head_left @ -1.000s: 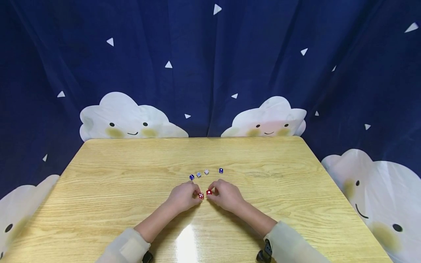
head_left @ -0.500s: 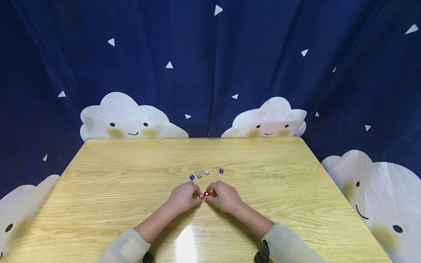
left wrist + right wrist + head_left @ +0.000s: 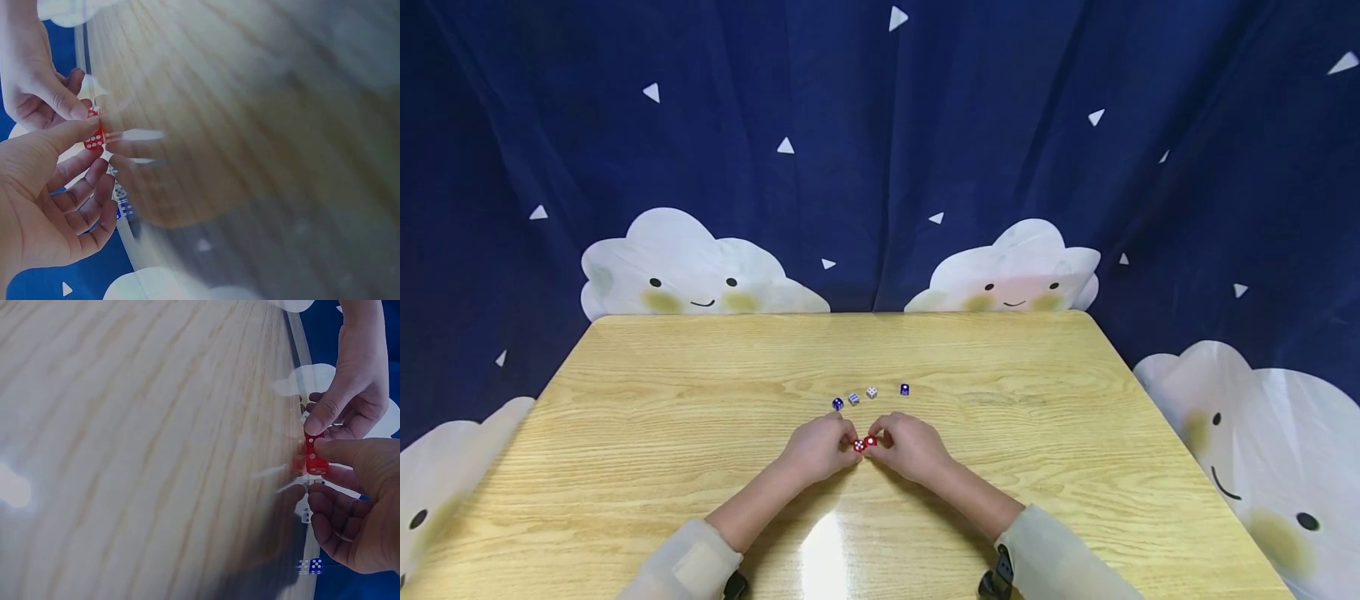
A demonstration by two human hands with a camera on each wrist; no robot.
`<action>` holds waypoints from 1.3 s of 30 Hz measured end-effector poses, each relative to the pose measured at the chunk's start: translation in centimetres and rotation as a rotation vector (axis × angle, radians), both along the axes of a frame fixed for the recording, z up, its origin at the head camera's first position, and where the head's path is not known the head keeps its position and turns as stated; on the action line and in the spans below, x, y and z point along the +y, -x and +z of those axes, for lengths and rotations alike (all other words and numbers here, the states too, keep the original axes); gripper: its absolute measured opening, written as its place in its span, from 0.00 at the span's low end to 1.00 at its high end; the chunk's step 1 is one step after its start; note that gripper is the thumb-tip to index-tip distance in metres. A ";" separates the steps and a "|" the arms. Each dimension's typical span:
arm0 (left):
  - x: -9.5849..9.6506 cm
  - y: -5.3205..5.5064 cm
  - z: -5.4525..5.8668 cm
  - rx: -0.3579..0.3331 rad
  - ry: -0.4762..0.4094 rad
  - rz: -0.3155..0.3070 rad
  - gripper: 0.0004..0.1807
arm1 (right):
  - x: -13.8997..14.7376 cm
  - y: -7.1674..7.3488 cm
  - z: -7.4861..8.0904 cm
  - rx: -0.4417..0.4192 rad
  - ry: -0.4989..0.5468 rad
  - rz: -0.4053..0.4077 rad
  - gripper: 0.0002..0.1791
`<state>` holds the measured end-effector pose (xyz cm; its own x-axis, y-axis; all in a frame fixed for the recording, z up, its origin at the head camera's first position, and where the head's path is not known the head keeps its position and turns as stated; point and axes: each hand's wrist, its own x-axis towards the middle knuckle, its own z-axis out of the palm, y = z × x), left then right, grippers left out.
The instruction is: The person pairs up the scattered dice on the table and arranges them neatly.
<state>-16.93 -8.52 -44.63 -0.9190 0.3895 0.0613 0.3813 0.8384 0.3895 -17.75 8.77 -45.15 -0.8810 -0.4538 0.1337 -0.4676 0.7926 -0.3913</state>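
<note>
In the head view, my left hand [image 3: 818, 447] pinches a red die [image 3: 859, 446] with white pips between thumb and finger. My right hand [image 3: 913, 446] pinches a second red die [image 3: 871, 441], which shows one large white pip on top. The two red dice sit side by side on the table and appear to touch. The left wrist view shows a red die [image 3: 94, 139] under my left thumb, the other fingers loosely bent. From the right wrist, a red die [image 3: 317, 464] is seen under my right thumb, partly covered by it.
Behind the hands lie a blue die [image 3: 838, 403], a pale die with blue marks [image 3: 853, 399], a white die [image 3: 871, 392] and, farther right, another blue die [image 3: 905, 389]. The wooden table [image 3: 662, 400] ends at a dark blue curtain [image 3: 850, 192].
My right hand has moved slightly left with its red die, closing the gap to the left one. The left hand and the dice behind have stayed put.
</note>
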 end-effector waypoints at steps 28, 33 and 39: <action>-2.9 2.2 1.6 -0.102 -0.140 0.203 0.13 | 0.3 -0.1 0.3 -0.033 -0.021 -0.002 0.14; -3.0 3.2 1.2 -0.101 -0.137 0.238 0.13 | 0.3 -0.1 0.2 -0.038 -0.023 -0.005 0.14; -2.8 4.2 0.8 -0.111 -0.127 0.270 0.12 | 0.3 -0.1 0.2 -0.022 -0.018 -0.009 0.15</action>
